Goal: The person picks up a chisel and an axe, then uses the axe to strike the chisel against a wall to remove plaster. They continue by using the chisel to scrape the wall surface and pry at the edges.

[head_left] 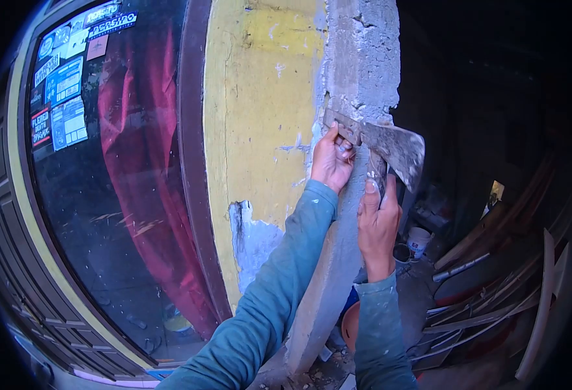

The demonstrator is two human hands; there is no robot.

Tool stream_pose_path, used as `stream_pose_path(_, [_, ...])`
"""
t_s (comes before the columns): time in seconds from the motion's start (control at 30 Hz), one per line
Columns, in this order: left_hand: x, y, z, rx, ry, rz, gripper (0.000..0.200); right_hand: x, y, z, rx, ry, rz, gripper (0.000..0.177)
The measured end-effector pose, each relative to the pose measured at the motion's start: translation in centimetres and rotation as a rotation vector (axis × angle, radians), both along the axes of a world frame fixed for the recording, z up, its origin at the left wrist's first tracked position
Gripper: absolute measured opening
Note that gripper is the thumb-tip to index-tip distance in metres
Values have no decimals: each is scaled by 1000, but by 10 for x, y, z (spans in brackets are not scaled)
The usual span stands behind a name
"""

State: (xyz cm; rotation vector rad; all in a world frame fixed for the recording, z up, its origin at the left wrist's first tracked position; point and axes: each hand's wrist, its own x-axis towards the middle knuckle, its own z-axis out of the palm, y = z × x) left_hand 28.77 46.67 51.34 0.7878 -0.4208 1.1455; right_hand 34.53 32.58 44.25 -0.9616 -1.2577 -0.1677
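A hatchet [398,148] with a wide, worn grey blade is held up against the concrete pillar [362,58]. My right hand [378,227] is wrapped round its handle just below the head, the thumb lying along it. The fingers of my left hand [331,161] are closed at the narrow back end of the head, which points left to where the pillar meets the yellow wall [260,110]. The wide blade sticks out past the pillar's right edge. Thin wire-like strands show beside my left fingers.
On the left are a dark window [84,188] with stickers and a red curtain [146,156]. Wooden strips [539,305] lean and lie in the dark space on the right, near a white bucket [418,242]. An orange container [349,326] stands behind the pillar's foot.
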Motion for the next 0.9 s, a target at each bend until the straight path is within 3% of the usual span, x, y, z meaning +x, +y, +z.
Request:
stream_pose_path(0.07, [2,0,0,-63,4,30,19,0,10,-5,249,-112,-92,52])
stream_pose_path(0.13, [2,3,0,-10,10,-14,19,0,15,0,213,-160,-157,49])
stream_pose_path(0.23, [2,-4,5,-123,-2,11,15,0,-8,9,61,-112,-46,47])
stream_pose_path(0.3, [-1,-14,0,-128,2,27,15,-2,-23,4,-80,59,102,42])
stream_pose_path(0.47, [0,-29,-19,-98,17,-31,17,-5,-41,-12,36,220,318,38])
stream_pose_path(0.87, [-4,-4,-9,-112,-110,-124,14,-18,-31,-12,80,80,237,43])
stream_pose_path(0.9, [-3,-3,-10,-105,-98,-98,16,-15,-15,-11,82,8,95,44])
